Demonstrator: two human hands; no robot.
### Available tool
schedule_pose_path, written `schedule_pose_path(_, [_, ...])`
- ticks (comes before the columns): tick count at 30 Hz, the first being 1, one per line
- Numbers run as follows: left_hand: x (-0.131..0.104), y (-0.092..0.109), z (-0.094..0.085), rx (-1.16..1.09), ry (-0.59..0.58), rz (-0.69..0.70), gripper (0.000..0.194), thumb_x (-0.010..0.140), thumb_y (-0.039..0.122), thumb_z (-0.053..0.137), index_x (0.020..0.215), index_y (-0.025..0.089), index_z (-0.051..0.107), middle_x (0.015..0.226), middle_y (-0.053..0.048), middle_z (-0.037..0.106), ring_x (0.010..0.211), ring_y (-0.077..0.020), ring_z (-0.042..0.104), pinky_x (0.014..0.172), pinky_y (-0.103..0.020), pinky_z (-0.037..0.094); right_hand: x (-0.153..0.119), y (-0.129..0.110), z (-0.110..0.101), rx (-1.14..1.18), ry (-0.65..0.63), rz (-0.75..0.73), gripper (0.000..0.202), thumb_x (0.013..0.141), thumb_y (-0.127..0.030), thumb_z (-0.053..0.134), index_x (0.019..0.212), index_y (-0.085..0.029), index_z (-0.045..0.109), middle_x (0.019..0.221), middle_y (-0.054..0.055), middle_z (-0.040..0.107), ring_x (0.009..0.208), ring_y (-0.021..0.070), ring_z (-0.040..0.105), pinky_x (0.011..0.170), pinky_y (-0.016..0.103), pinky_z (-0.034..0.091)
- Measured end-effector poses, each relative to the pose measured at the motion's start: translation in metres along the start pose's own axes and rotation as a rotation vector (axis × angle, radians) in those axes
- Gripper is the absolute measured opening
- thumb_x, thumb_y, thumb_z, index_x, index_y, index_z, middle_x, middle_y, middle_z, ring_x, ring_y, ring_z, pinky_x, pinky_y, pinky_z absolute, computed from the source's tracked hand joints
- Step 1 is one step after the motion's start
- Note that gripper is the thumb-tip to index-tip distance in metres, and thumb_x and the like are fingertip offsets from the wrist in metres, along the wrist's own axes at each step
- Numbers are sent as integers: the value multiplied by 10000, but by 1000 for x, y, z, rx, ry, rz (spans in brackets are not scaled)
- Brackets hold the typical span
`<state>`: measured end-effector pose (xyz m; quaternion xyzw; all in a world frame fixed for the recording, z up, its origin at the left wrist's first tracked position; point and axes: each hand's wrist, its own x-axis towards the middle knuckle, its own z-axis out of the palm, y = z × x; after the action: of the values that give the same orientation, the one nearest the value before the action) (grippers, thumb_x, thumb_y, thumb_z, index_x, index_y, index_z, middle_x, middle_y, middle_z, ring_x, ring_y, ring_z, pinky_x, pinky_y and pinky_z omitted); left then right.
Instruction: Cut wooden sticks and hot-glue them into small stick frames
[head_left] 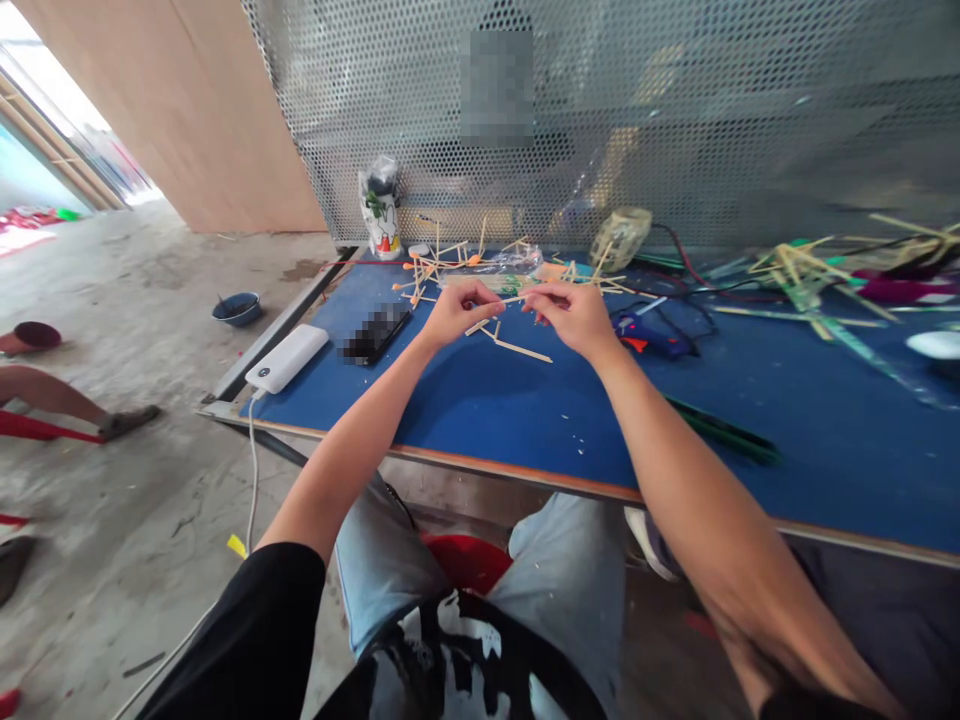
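Between both hands runs a thin wooden stick point(514, 299), raised over the blue table. My left hand point(463, 308) pinches its left end, and my right hand point(568, 312) pinches the right end, fingers closed. Just below them, a flat wooden strip point(525, 351) and a few short joined pieces lie on the tabletop. Behind the hands is a jumble of sticks with orange tips point(420, 268), near a clear plastic wrapper point(517, 262). A blue glue gun point(652, 335) rests right of my right hand.
The blue table point(480, 420) backs onto a perforated metal panel point(600, 100). A white power bank point(289, 358) with a cable and a black phone-like object point(379, 332) lie left. A wrapped bottle point(381, 210) stands behind. Bundled sticks point(810, 270) lie right. Another person's leg point(60, 395) shows left.
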<state>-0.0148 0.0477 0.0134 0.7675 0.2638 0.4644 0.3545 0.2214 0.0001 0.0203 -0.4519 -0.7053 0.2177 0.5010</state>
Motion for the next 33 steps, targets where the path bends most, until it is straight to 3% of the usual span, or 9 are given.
schedule_pose_path(4, [-1, 8, -2, 179, -129, 3, 276, 1002, 387, 674, 1005, 164, 837, 1007, -83, 840, 889, -157, 724, 840, -304, 552, 4, 6, 11, 158, 84, 102, 459, 877, -726, 725, 952, -279, 796, 858, 63, 776, 646, 205, 632, 592, 391, 546])
schedule_pose_path(7, [1, 6, -12, 348, -43, 26, 309, 1047, 329, 579, 1067, 156, 835, 1083, -96, 843, 944, -169, 724, 916, -320, 552, 6, 11, 21, 169, 110, 150, 496, 915, -764, 643, 951, -283, 758, 861, 68, 752, 659, 205, 636, 550, 368, 527])
schedule_pose_path(9, [2, 0, -20, 480, 7, -6, 283, 1029, 294, 607, 1145, 152, 822, 1174, -112, 830, 939, -173, 697, 947, -336, 547, 6, 12, 25, 172, 114, 164, 521, 916, -790, 627, 943, -282, 736, 869, 76, 741, 705, 219, 661, 559, 368, 544])
schedule_pose_path(13, [3, -17, -25, 655, -101, -141, 346, 931, 209, 717, 1262, 140, 790, 1298, -139, 790, 1040, -209, 678, 1063, -379, 521, 4, 8, 28, 188, 97, 159, 585, 915, -863, 591, 929, -284, 671, 1004, 97, 767, 798, 232, 709, 611, 378, 593])
schedule_pose_path(19, [5, -37, -9, 648, -165, -240, 179, 960, 310, 743, 1007, 150, 809, 1047, -105, 805, 907, -199, 664, 926, -343, 524, 1, -1, 31, 408, 44, 194, 581, 891, -870, 666, 983, -302, 582, 816, 35, 736, 567, 161, 609, 503, 335, 498])
schedule_pose_path(22, [6, -42, -4, 634, -153, -278, 151, 959, 320, 750, 924, 179, 790, 969, -79, 789, 866, -198, 657, 878, -336, 518, 2, -3, 32, 496, 30, 172, 483, 909, -735, 759, 1030, -280, 653, 788, 18, 718, 560, 138, 582, 500, 312, 473])
schedule_pose_path(27, [4, -48, -2, 584, -65, -338, 82, 929, 259, 770, 862, 214, 780, 928, -79, 787, 899, -236, 694, 911, -365, 533, 3, -5, 31, 608, 2, 195, 484, 827, -440, 912, 1233, -253, 725, 944, 16, 776, 759, 143, 662, 680, 306, 576])
schedule_pose_path(30, [4, -50, -4, 526, 43, -348, 46, 942, 205, 743, 936, 213, 788, 1017, -105, 809, 991, -259, 725, 960, -382, 540, 2, -7, 31, 627, -8, 208, 421, 820, -410, 916, 1168, -234, 759, 963, 29, 788, 789, 139, 663, 714, 301, 579])
schedule_pose_path(33, [6, -51, -7, 433, 142, -321, 163, 1040, 210, 629, 1119, 198, 771, 1076, -114, 819, 996, -221, 747, 956, -349, 547, 0, -10, 30, 623, -35, 197, 367, 827, -483, 919, 1038, -227, 761, 957, 46, 796, 774, 135, 662, 706, 296, 574])
